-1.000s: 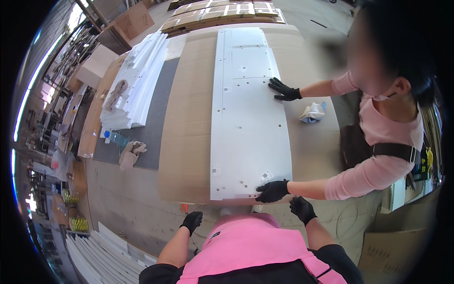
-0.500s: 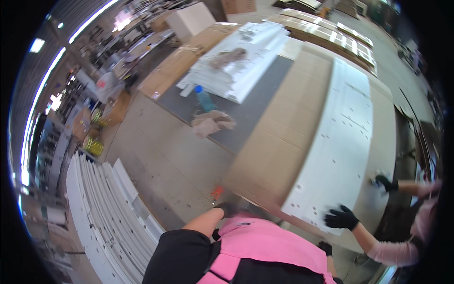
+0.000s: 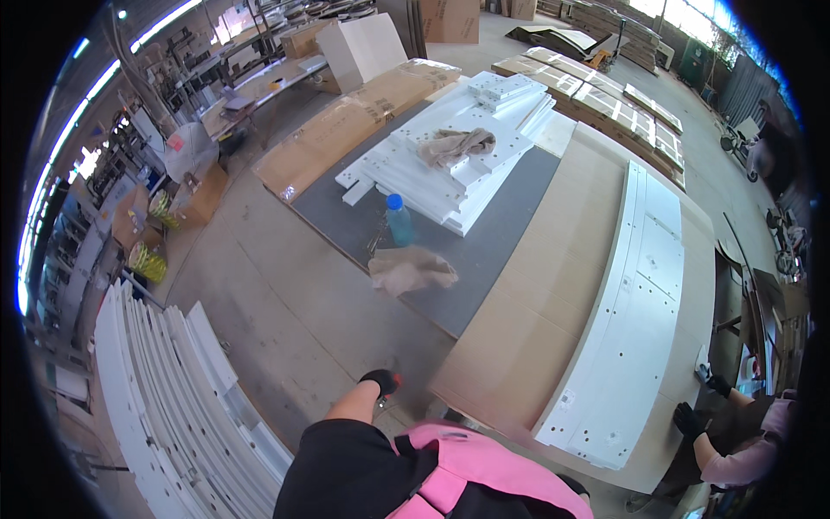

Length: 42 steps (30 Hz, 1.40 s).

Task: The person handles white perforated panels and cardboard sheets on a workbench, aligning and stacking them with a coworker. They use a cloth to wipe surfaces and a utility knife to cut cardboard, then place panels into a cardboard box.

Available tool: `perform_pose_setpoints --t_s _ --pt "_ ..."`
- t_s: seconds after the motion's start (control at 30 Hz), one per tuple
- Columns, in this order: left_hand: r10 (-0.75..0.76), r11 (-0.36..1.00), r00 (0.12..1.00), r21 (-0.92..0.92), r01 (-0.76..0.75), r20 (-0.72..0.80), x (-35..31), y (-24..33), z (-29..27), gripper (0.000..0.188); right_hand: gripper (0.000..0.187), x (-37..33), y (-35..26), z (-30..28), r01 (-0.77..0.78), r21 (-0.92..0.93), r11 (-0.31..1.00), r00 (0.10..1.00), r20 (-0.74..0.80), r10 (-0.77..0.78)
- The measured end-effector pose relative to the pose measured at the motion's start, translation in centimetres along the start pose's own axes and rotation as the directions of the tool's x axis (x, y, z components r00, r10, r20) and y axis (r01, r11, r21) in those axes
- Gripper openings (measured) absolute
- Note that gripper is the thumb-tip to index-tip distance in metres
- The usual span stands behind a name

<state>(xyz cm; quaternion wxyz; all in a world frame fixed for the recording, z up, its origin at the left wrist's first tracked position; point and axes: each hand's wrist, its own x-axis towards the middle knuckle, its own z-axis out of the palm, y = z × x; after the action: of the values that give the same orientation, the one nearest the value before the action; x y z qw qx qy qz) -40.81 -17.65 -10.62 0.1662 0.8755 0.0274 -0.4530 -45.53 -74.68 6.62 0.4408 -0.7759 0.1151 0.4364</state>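
Flr (image 3: 285, 268) | printed ctn (image 3: 346, 130) | lbl'd panel (image 3: 624, 333) | L hand (image 3: 379, 381) @ red item (image 3: 397, 380)

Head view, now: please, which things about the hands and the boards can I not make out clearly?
- Left hand, head view: its fingers' hold on the red thing is hidden by the glove itself.
- Right hand, head view: not made out; the pink apron seems to hide it.
- Board stack, head view: near end cut off by the lower edge.
- Label on the white board, head view: too small to read.
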Motion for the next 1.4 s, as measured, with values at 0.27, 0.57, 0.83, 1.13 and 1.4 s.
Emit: perform_pose_setpoints --t_s 0.27,0.57,0.83,1.13,1.4 --pt "0.507 0.842 0.858 0.262 -0.471 -0.086 2.4 5.0 -0.2 0.024 0.017 4.3 -5.1 -0.2 0.426 -0.482 0.766 0.902 0.299 -0.313" --pt "0.315 0.933 0.819 0.315 -0.174 -0.480 0.3 -8.2 -19.4 0.029 0.020 6.4 -16.1 2.5 0.125 0.083 0.989 0.973 0.183 -0.139" --pt "-0.335 0.891 0.466 -0.437 -0.127 -0.819 11.2 -17.4 -44.9 0.060 0.020 16.9 -27.6 14.0 0.528 -0.492 0.692 0.849 0.323 -0.419" --pt "0.027 1.000 0.439 0.022 -0.017 -0.898 18.2 -19.5 -52.5 0.075 0.023 17.1 -37.6 17.7 -0.009 -0.282 0.960 0.997 0.073 0.030" --pt "0.216 0.916 0.451 0.020 -0.401 -0.866 19.3 -17.6 -51.4 0.082 0.026 16.3 -38.9 21.6 0.140 -0.559 0.817 0.987 0.017 -0.157"
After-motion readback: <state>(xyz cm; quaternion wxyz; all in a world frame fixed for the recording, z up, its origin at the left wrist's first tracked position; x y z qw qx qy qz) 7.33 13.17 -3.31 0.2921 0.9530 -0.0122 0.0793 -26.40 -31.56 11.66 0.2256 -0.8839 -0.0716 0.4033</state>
